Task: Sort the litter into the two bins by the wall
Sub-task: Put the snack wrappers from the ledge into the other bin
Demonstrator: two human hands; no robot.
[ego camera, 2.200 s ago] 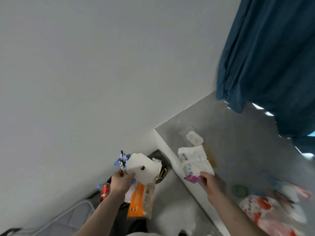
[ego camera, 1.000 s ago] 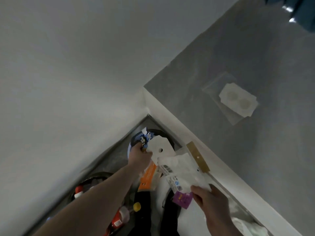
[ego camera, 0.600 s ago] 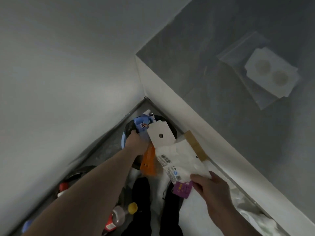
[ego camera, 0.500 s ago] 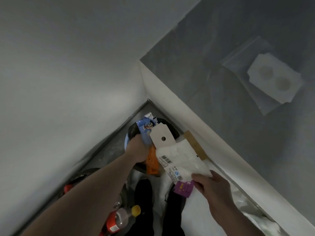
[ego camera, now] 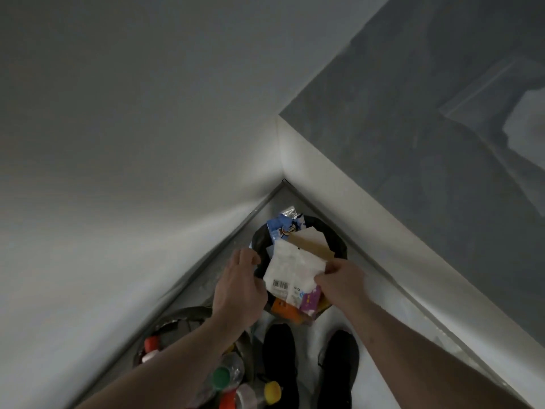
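My right hand (ego camera: 339, 286) is shut on a white plastic bag with a barcode (ego camera: 290, 268) and a purple label, held over the black bin (ego camera: 339, 242) in the corner. A blue cartoon wrapper (ego camera: 281, 228), a white card (ego camera: 311, 236) and an orange pack (ego camera: 281, 309) lie in that bin. My left hand (ego camera: 239, 287) hovers at the bin's left rim, fingers loosely curled, with nothing in it. A second bin (ego camera: 177, 317) by the wall at lower left holds bottles with red, green and yellow caps.
The white wall runs along the left; a grey table top (ego camera: 413, 128) with a white side panel stands on the right. A clear bag with a white card (ego camera: 525, 119) lies on it. My black shoes (ego camera: 280, 349) stand just short of the bins.
My left hand let go of the blue wrapper, white card and orange pack, which now lie in the corner bin. My right hand brought the white bag over that bin.
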